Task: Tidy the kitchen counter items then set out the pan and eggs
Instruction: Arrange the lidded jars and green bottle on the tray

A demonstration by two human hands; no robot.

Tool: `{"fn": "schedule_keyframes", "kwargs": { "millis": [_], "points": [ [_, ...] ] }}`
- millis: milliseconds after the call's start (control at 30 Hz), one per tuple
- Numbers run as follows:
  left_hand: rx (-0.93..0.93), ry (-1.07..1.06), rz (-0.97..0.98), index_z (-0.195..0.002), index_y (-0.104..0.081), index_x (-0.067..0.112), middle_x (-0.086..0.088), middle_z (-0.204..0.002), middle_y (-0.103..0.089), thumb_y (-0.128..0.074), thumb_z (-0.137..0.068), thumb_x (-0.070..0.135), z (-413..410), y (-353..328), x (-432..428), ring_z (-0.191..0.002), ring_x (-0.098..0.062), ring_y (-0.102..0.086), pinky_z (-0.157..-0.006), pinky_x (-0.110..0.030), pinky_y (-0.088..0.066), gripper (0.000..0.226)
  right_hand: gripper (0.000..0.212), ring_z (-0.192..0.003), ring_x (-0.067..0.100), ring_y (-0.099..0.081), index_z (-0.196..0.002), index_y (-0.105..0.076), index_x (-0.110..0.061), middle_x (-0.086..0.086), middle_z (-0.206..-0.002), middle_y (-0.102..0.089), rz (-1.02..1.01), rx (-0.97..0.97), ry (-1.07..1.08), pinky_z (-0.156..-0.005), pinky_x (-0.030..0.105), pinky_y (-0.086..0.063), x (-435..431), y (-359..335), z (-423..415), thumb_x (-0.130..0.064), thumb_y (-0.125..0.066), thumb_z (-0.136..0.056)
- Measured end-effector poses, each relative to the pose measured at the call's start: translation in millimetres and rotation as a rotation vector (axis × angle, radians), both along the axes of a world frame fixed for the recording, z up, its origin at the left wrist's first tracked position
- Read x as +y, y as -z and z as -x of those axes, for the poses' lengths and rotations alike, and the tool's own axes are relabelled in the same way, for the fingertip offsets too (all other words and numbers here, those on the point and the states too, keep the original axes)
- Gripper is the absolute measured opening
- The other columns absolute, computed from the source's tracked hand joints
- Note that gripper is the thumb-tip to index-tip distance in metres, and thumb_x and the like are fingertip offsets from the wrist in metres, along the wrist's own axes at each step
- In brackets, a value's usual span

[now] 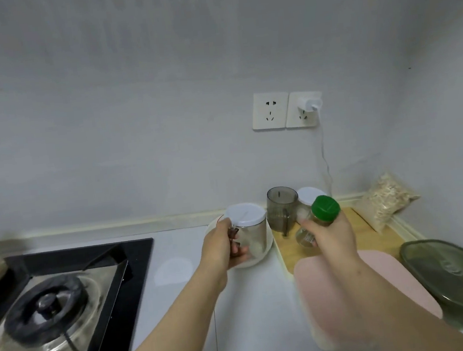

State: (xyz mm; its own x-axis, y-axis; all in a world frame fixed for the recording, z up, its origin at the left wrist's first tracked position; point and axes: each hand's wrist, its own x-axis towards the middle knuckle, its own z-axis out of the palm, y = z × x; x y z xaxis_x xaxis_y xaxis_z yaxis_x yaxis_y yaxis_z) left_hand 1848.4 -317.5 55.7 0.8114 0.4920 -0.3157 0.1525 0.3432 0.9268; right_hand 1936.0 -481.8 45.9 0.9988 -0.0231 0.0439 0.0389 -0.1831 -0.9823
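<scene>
My left hand (pixel 223 245) grips a clear seasoning jar with a white lid (pixel 247 222), held just above a white plate (pixel 265 253) on the counter. My right hand (pixel 331 236) holds a small glass bottle with a green cap (pixel 325 210), tilted, over a wooden cutting board (pixel 291 250). Behind the bottle stand an open grey-tinted jar (pixel 281 207) and another white-lidded jar (pixel 308 198). No pan or eggs show in the view.
A black gas hob with a burner (pixel 46 307) fills the left. A pink board (pixel 388 267) lies on the wooden one. A grey glass lid (pixel 455 274) sits at the right, a bag of grain (pixel 386 201) leans in the corner, and wall sockets (pixel 286 109) hold a plug and cord.
</scene>
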Motion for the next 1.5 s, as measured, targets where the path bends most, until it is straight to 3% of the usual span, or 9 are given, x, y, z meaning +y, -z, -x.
{"fn": "schedule_keyframes", "kwargs": {
  "millis": [267, 433, 567, 633, 767, 867, 1067, 1300, 1500],
  "points": [
    [0.047, 0.035, -0.027, -0.079, -0.053, 0.011, -0.003, -0.051, -0.040, -0.049, -0.094, 0.037, -39, 13, -17, -0.055, -0.022, -0.055, -0.079, -0.042, -0.056, 0.030, 0.029, -0.071, 0.022, -0.056, -0.098, -0.055, -0.016, 0.004, -0.080, -0.063, -0.011, 0.024, -0.012, -0.063, 0.026, -0.041, -15, 22, -35, -0.015, -0.074, -0.076],
    [0.057, 0.122, -0.040, -0.074, -0.050, 0.008, 0.004, -0.034, -0.039, -0.050, -0.094, 0.038, -68, 13, -36, -0.047, -0.018, -0.054, -0.064, -0.033, -0.058, 0.036, 0.033, -0.071, 0.018, -0.058, -0.106, -0.056, -0.014, -0.008, -0.075, -0.059, 0.006, 0.026, 0.033, -0.076, 0.034, -0.047, -32, 24, -50, -0.016, -0.073, -0.077],
    [0.035, 0.205, -0.067, -0.074, -0.050, 0.009, 0.005, -0.034, -0.038, -0.043, -0.096, 0.039, -95, 9, -54, -0.055, -0.023, -0.053, -0.070, -0.038, -0.056, 0.038, 0.033, -0.067, 0.008, -0.053, -0.107, -0.053, -0.013, -0.006, -0.078, -0.056, 0.023, 0.022, 0.102, -0.067, 0.028, -0.039, -50, 26, -59, -0.017, -0.071, -0.080],
    [0.049, 0.236, -0.064, -0.072, -0.050, 0.010, 0.003, -0.036, -0.037, -0.038, -0.097, 0.039, -110, 10, -61, -0.056, -0.024, -0.052, -0.064, -0.036, -0.056, 0.040, 0.033, -0.067, 0.008, -0.050, -0.108, -0.051, -0.015, -0.006, -0.079, -0.054, 0.041, 0.034, 0.135, -0.074, 0.026, -0.035, -58, 25, -62, -0.017, -0.070, -0.081],
    [0.091, 0.297, -0.094, -0.067, -0.046, 0.012, 0.006, -0.032, -0.039, -0.036, -0.096, 0.027, -128, 17, -72, -0.055, -0.020, -0.052, -0.050, -0.024, -0.049, 0.035, 0.045, -0.092, 0.023, -0.059, -0.119, -0.051, -0.015, 0.002, -0.101, -0.059, 0.072, 0.053, 0.176, -0.085, 0.034, -0.043, -64, 28, -72, -0.021, -0.071, -0.079],
    [0.104, 0.311, -0.107, -0.070, -0.047, 0.011, 0.006, -0.033, -0.040, -0.037, -0.096, 0.025, -126, 25, -70, -0.055, -0.020, -0.053, -0.049, -0.023, -0.051, 0.031, 0.041, -0.094, 0.027, -0.063, -0.111, -0.052, -0.018, -0.001, -0.096, -0.060, 0.082, 0.060, 0.177, -0.092, 0.044, -0.048, -63, 33, -76, -0.022, -0.073, -0.077],
    [-0.006, 0.066, -0.049, -0.070, -0.047, 0.009, 0.006, -0.029, -0.035, -0.033, -0.100, 0.040, -101, 17, -54, -0.042, -0.017, -0.056, -0.066, -0.036, -0.055, 0.045, 0.030, -0.069, -0.002, -0.051, -0.104, -0.055, -0.016, -0.013, -0.079, -0.057, 0.056, 0.002, 0.049, -0.062, 0.019, -0.038, -48, 34, -70, -0.019, -0.072, -0.080],
    [-0.031, -0.123, 0.033, -0.067, -0.045, 0.010, 0.003, -0.029, -0.031, -0.032, -0.099, 0.044, -84, 7, -26, -0.054, -0.025, -0.056, -0.070, -0.037, -0.054, 0.048, 0.035, -0.083, 0.014, -0.061, -0.098, -0.058, -0.018, -0.006, -0.087, -0.064, 0.374, 0.099, -0.335, -0.067, 0.024, -0.045, -12, 36, -59, -0.018, -0.078, -0.070],
    [-0.030, -0.158, 0.062, -0.067, -0.045, 0.010, 0.003, -0.030, -0.031, -0.033, -0.099, 0.045, -74, 8, -15, -0.047, -0.022, -0.055, -0.072, -0.042, -0.055, 0.049, 0.028, -0.078, 0.017, -0.058, -0.090, -0.060, -0.014, 0.001, -0.085, -0.064, 0.528, 0.130, -0.389, -0.060, 0.022, -0.040, -4, 43, -52, -0.015, -0.076, -0.067]
  ]
}}
